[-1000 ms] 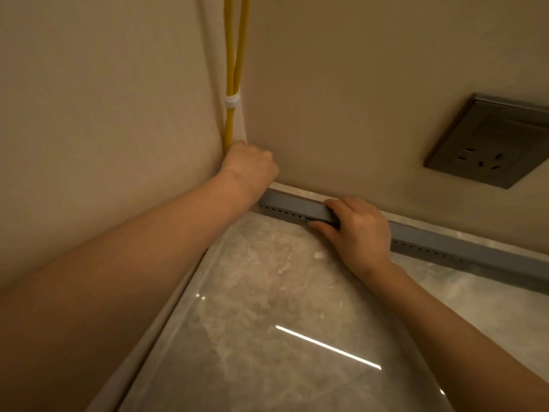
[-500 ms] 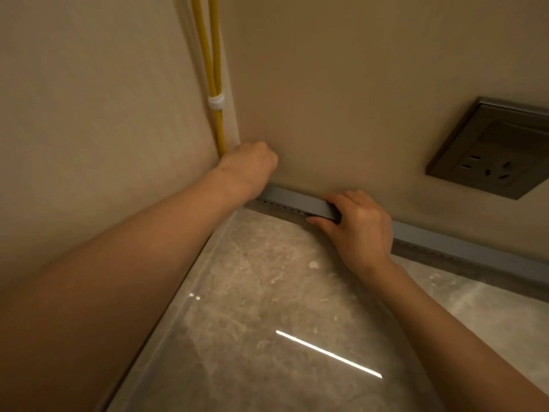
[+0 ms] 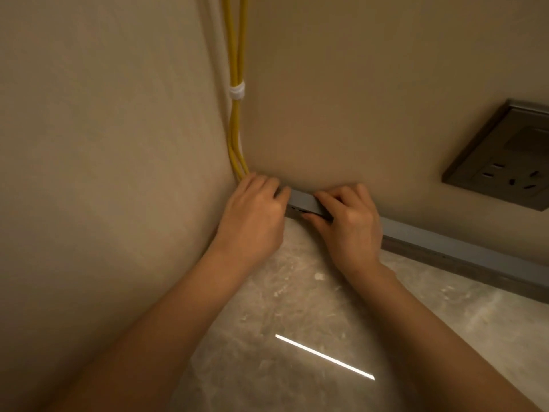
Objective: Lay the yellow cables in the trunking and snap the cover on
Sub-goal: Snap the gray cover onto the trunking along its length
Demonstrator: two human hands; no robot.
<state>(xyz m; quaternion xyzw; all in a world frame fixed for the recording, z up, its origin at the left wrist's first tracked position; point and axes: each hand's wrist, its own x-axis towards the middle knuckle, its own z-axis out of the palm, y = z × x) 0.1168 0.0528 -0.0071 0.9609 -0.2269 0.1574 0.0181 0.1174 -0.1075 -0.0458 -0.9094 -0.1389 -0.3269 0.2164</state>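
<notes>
- Your right hand (image 3: 347,218) grips the long grey plastic trunking (image 3: 306,202) near its corner end, fingers over the top, thumb on the slotted front.
- Your left hand (image 3: 255,215) is curled at the wall corner against the trunking's end; I cannot tell what it holds.
- The two yellow cables (image 3: 236,135), bound by a white tie (image 3: 236,92), run down the corner to your left knuckles.
</notes>
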